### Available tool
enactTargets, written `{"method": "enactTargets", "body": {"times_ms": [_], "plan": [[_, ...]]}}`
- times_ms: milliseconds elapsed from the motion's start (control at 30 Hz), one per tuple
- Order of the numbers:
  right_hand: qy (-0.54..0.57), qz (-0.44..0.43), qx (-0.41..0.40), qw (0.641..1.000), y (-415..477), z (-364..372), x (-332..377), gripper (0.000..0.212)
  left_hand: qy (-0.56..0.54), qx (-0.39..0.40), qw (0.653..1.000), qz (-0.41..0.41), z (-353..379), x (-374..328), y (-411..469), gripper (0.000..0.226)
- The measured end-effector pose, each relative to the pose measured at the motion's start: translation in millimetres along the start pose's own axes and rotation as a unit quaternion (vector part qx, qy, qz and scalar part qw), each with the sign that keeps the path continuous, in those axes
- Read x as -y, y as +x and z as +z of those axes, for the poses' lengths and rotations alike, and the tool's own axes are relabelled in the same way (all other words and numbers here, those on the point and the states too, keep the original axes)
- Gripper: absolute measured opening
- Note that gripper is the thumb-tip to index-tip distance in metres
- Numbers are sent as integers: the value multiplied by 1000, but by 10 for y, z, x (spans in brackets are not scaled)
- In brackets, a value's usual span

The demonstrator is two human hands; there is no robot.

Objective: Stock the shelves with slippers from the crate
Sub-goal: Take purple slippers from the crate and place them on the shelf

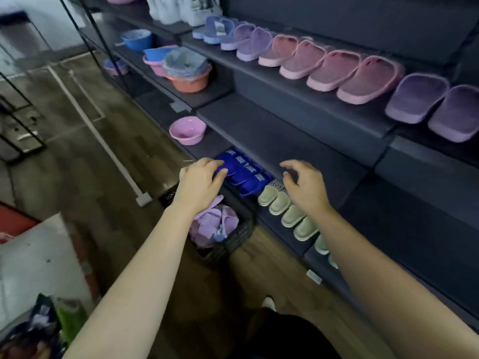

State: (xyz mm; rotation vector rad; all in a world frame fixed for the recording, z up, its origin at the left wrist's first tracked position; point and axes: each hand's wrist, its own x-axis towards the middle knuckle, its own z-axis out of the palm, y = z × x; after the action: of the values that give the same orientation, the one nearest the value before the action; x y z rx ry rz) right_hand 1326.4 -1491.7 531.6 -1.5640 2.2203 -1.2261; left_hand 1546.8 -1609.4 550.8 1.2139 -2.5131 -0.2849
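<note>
Upper-right shelf [311, 110] rows filled; lilac slippers [215, 224] remain in black crate [233, 244], frame centre. Left hand [199, 185] and right hand [305, 187] loose, empty.

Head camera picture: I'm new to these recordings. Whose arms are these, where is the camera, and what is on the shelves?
No machine here: a person wears the camera on the head, looking down at their own bare arms. The left hand touches the blue slippers on the bottom shelf; the right hand hovers open above the pale green slippers, holding nothing. On the floor stands a dark crate with lilac slippers. The upper shelf carries pink and purple slippers; plastic basins sit further left.
</note>
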Motion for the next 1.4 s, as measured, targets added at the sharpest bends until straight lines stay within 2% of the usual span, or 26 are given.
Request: {"method": "enactTargets", "body": {"times_ms": [133, 300, 400, 667, 900, 1000, 1200, 1333, 1400], "plan": [[6, 13, 28, 1000, 390, 681, 5, 25, -4, 26, 999, -27, 93, 671, 278, 49], [8, 42, 61, 997, 1112, 1518, -51, 27, 7, 58, 997, -51, 218, 1449, 957, 35], [-2, 76, 80, 994, 1544, 1933, -101, 25, 2, 104, 992, -72, 267, 1816, 1433, 36], [-23, 179, 124, 976, 2184, 2559, -250, 27, -12, 210, 977, -41, 727, 2607, 2379, 36], [-67, 273, 94, 955, 2263, 3154, -593, 27, -28, 322, 946, 22, 1542, 3164, 3081, 33], [-79, 341, 79, 933, 2182, 3510, -649, 28, -35, 374, 926, 45, 1882, 3442, 3298, 34], [-67, 483, 7, 873, 1909, 4526, -843, 30, -52, 407, 902, 136, 2636, 3942, 3515, 35], [-30, 568, -2, 822, 1545, 5234, -1103, 28, -41, 424, 884, 193, 3290, 4311, 3416, 35], [-26, 584, 17, 811, 1348, 5611, -1357, 27, -38, 435, 876, 205, 3674, 4548, 3312, 37]]}}
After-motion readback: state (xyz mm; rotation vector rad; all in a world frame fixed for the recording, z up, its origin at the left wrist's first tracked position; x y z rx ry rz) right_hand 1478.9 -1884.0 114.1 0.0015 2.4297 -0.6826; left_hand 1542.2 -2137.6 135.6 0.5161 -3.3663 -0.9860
